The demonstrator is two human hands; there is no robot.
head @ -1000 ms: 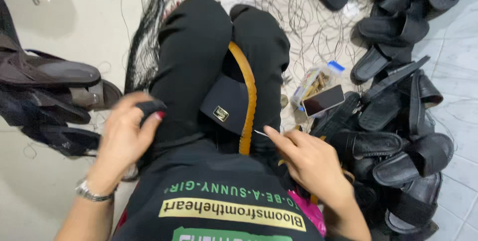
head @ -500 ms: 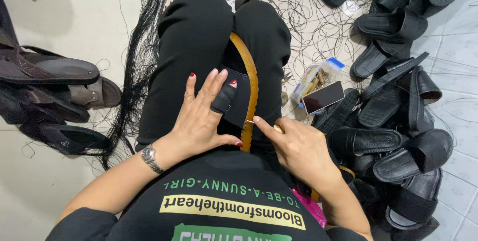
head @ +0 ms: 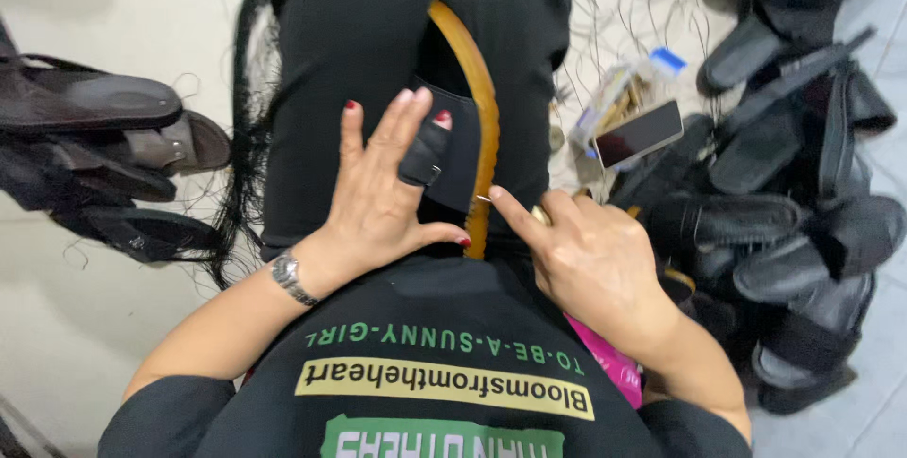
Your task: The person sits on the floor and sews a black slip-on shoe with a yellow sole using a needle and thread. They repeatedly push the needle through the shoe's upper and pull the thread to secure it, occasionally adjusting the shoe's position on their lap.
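Sandal [head: 470, 146] lies on lap between thighs, black strap up, tan sole edge toward right; long axis runs away from body; left hand [head: 383, 198] flat on strap, fingers spread, grip open, black guard on one finger; right hand [head: 586, 259] just right of sole edge, grip pinched shut on needle [head: 484, 199], tip touching sole; right hand nearer the seam; phone [head: 639, 134] on floor beyond, heap of black sandals [head: 784, 203] further right.

Soft, even light is falling from above, the pale floor [head: 85, 345] is showing faint shadows, the phone [head: 639, 133] is glinting, and edges are blurring slightly.
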